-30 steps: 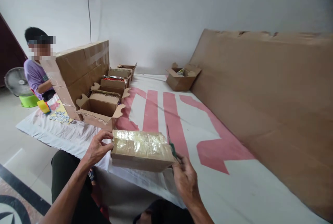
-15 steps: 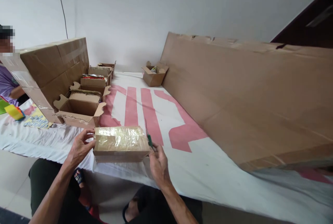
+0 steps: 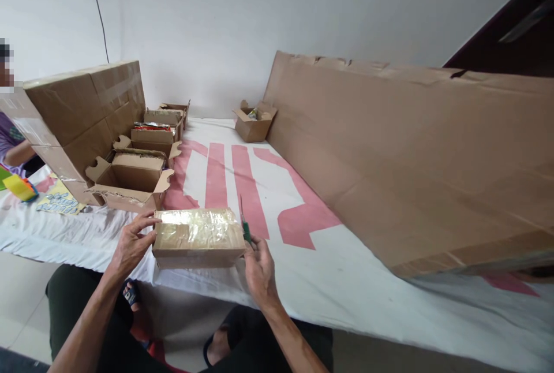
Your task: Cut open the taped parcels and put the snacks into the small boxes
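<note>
A closed cardboard box (image 3: 199, 240), its top covered with shiny clear tape, lies at the near edge of the cloth-covered table. At its left end, my left hand (image 3: 133, 245) grips the corner between thumb and fingers. My right hand (image 3: 261, 269) is closed around the green handle of what looks like a screwdriver (image 3: 246, 232); its thin shaft points up and away. That hand is against the right end of the box, though its fingertips are partly hidden.
Open small boxes (image 3: 130, 179) line the left side, beside a wall of stacked cartons (image 3: 82, 113). A large cardboard sheet (image 3: 389, 159) leans along the right. One open box (image 3: 254, 127) stands at the back. At far left sits another person (image 3: 15, 142), near a yellow-and-blue object (image 3: 19, 187).
The whole view shifts slightly, moving the scene a little left. Both hands keep their places at the box, and the screwdriver stays in my right hand.
</note>
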A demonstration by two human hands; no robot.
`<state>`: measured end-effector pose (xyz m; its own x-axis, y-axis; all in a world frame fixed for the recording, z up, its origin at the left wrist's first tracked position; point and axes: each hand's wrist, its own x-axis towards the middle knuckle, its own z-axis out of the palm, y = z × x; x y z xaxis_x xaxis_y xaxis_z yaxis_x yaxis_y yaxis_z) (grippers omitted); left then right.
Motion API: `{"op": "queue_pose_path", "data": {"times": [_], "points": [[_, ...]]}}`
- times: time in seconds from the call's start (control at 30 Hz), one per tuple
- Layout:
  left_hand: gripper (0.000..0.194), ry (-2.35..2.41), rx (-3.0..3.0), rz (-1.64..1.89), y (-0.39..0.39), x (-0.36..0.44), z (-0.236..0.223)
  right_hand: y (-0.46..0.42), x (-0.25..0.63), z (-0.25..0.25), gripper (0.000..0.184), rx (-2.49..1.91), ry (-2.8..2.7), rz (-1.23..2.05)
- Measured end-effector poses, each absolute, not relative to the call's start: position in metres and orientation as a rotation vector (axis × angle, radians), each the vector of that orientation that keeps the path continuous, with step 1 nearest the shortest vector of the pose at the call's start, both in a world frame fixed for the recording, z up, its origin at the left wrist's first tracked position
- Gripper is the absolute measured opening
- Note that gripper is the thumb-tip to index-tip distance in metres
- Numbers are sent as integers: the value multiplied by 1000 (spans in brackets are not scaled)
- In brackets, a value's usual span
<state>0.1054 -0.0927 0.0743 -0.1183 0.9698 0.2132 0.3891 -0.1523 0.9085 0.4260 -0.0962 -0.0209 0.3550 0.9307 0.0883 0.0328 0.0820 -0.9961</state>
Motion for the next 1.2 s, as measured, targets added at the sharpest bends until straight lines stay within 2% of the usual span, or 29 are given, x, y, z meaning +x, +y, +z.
{"op": "queue_pose_path", "data": {"times": [0.17, 0.33, 0.5, 0.67, 0.87, 1.2], "points": [[32, 1451, 1635, 1172, -87, 97, 78, -95, 420, -21, 49, -1286, -1012, 874], [41, 1474, 1372, 1338, -82, 98, 74, -93, 408, -22, 47, -1267, -998, 877], [25, 1540, 1469, 1439, -89, 99, 72, -94, 405, -24, 46, -1248, -1000, 875], [25, 1550, 1573, 1433, -91, 97, 74, -94, 407, -27, 46, -1258, -1012, 866], [24, 1625, 1697, 1366, -97, 99, 78, -94, 406, -25, 44, -1240, -995, 883], [1, 1516, 1853, 1124, -92, 93, 110, -97, 404, -16, 44, -1237, -973, 890]]}}
